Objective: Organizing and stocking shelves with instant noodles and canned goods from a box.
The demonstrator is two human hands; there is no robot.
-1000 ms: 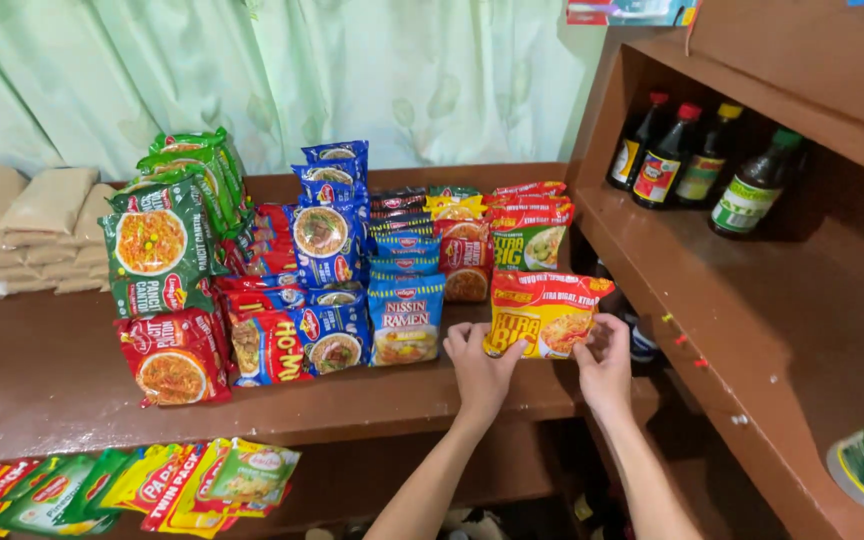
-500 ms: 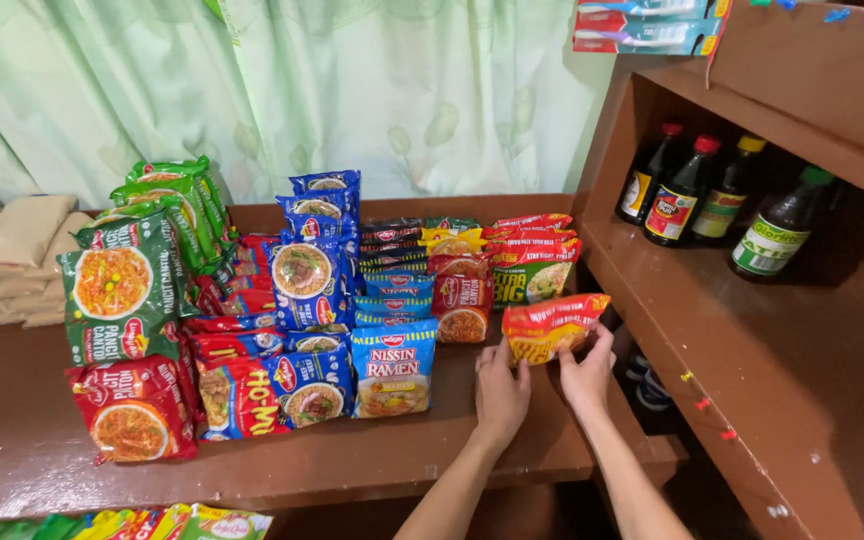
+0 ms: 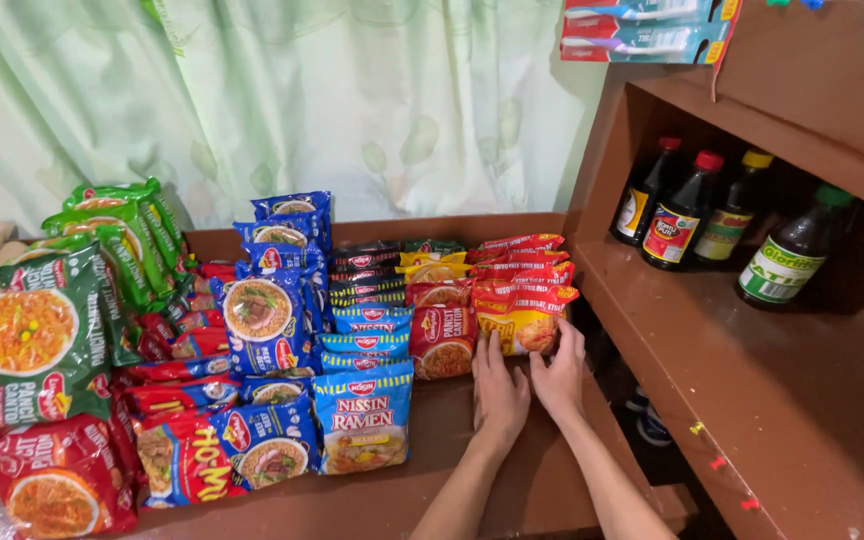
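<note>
Your left hand (image 3: 498,388) lies flat on the brown shelf (image 3: 432,490), fingers straight and spread a little, their tips touching the lower edge of the yellow and red noodle packet (image 3: 524,318). Your right hand (image 3: 558,372) sits just beside it at 3 o'clock, fingers curled against the packet's lower right corner. Neither hand has closed around the packet; both press at its front edge. The packet stands tilted back at 12 o'clock from your hands, at the front of a row of red noodle packets (image 3: 517,256) that runs back toward the green curtain (image 3: 302,100).

At 9 o'clock from the packet a red packet (image 3: 442,340) touches its side. Farther that way come the blue packets (image 3: 364,415) and then the green packets (image 3: 42,340), all close-packed. The bare shelf board shows at 6 o'clock around your wrists, down to the front edge.

At 3 o'clock the side unit's wooden shelf (image 3: 752,370) lies close beside your right hand, with a dark narrow gap between. On it, at 1 to 2 o'clock, stand four sauce bottles (image 3: 682,210), well apart from your hands. At 12 o'clock, high up, boxed toothbrush packs (image 3: 642,30) hang at the unit's top corner.
</note>
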